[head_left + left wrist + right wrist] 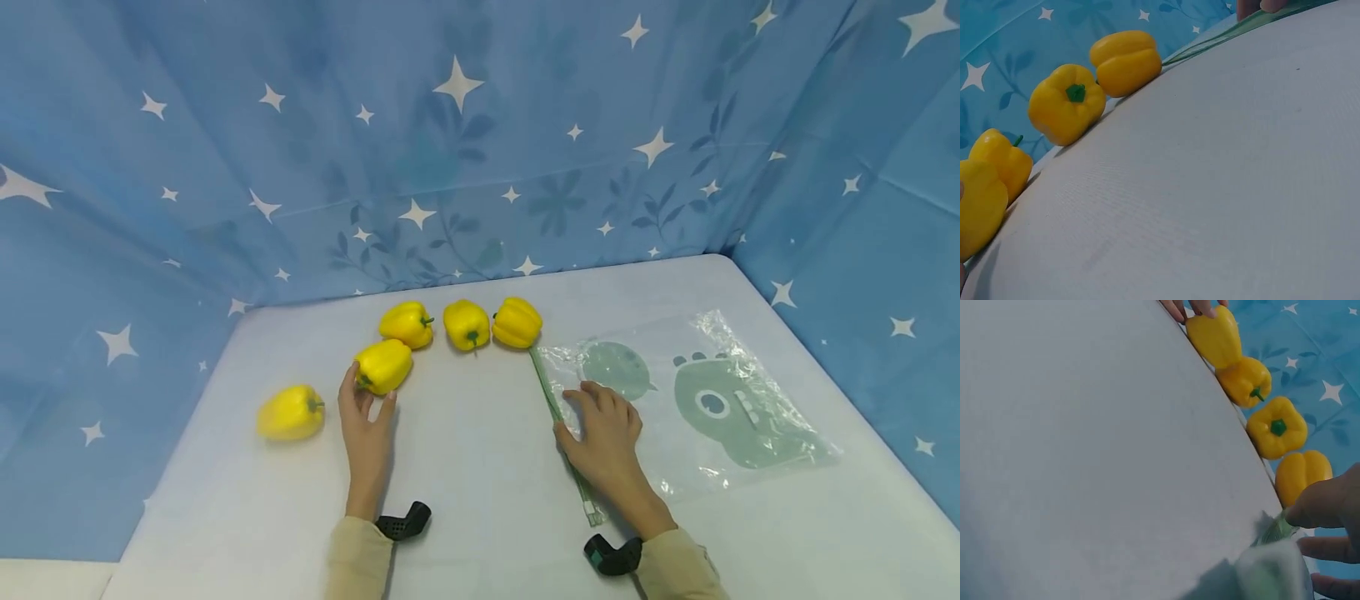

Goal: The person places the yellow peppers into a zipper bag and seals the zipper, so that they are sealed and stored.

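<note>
My left hand point(366, 433) is at the near end of a yellow bell pepper point(383, 367), its fingers on the left side and the thumb at the lower right, holding it on the table. In the right wrist view, the fingertips point(1212, 312) lie against this pepper's end. My right hand point(606, 437) rests over the left edge of a clear plastic bag point(660, 425) printed with green cartoon shapes. The fingers are spread and loosely bent. A green strip point(546, 385) runs along that bag edge, passing beneath the hand to a whitish end piece point(592, 512).
Behind the held pepper, a row of yellow bell peppers runs rightward: one close by point(407, 324), one in the middle point(466, 325) and one near the bag's corner point(517, 322). Another pepper point(291, 412) lies apart at left. A blue starry curtain point(480, 167) borders the white table point(465, 467).
</note>
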A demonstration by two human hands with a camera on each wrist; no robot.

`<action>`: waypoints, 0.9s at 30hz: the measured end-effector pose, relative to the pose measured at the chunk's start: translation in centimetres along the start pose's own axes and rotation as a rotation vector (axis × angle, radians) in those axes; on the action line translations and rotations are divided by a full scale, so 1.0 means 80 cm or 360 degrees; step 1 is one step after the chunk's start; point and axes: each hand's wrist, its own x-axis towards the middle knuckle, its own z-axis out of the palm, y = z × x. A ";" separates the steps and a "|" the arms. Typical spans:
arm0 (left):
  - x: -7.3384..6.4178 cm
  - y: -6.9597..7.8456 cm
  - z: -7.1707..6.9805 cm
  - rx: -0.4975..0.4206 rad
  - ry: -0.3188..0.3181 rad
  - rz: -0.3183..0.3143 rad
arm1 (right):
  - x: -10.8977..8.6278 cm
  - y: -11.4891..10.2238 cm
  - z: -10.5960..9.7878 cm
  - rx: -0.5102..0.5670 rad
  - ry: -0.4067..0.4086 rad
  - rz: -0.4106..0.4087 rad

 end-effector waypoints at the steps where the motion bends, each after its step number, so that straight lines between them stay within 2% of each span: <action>1: -0.001 0.000 0.000 -0.0018 0.0005 -0.0010 | -0.001 0.001 0.000 0.0003 -0.0006 0.0011; 7: -0.006 0.002 0.001 -0.0116 0.0038 -0.0039 | -0.004 0.010 -0.004 -0.0022 0.0054 0.0005; 14: 0.003 0.003 0.005 -0.0171 0.0039 -0.0030 | 0.004 0.011 -0.010 -0.0037 0.0150 -0.0093; 18: 0.007 0.007 0.006 -0.0100 0.0022 0.0006 | 0.012 0.012 -0.012 0.0031 0.0148 -0.0065; 22: 0.001 0.008 0.007 -0.0003 -0.0020 0.0020 | 0.014 0.014 -0.012 0.0085 0.0122 -0.0017; 27: -0.011 0.011 0.013 0.0061 -0.0144 0.0034 | 0.011 0.017 -0.012 0.0125 0.0115 0.0010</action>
